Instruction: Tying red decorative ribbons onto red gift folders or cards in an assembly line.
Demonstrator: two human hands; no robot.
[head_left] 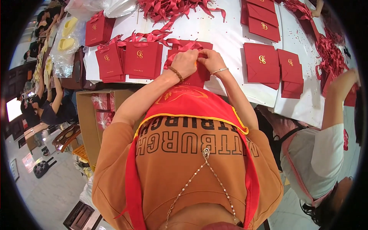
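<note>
A dark red paper bag (196,79) lies on the white-covered table right in front of me, partly hidden by my hands. Over its upper part, my left hand (185,63), with a beaded bracelet at the wrist, is closed with bent fingers. Red ribbon (171,60) runs out from under it. Thumb and forefinger of my right hand (212,62) are pinched together beside the left fingertips. What lies between these fingertips is too small to tell, though a small orange bit shows there. More red ribbon (191,45) loops just beyond my hands.
Red bags with ribbon handles (142,57) stand at the left. Flat stacks of red bags (261,63) lie on the right. A ribbon heap (168,9) covers the far middle. A cardboard box (87,115) stands below the table's left edge. Another person's arm (339,90) reaches in at the right.
</note>
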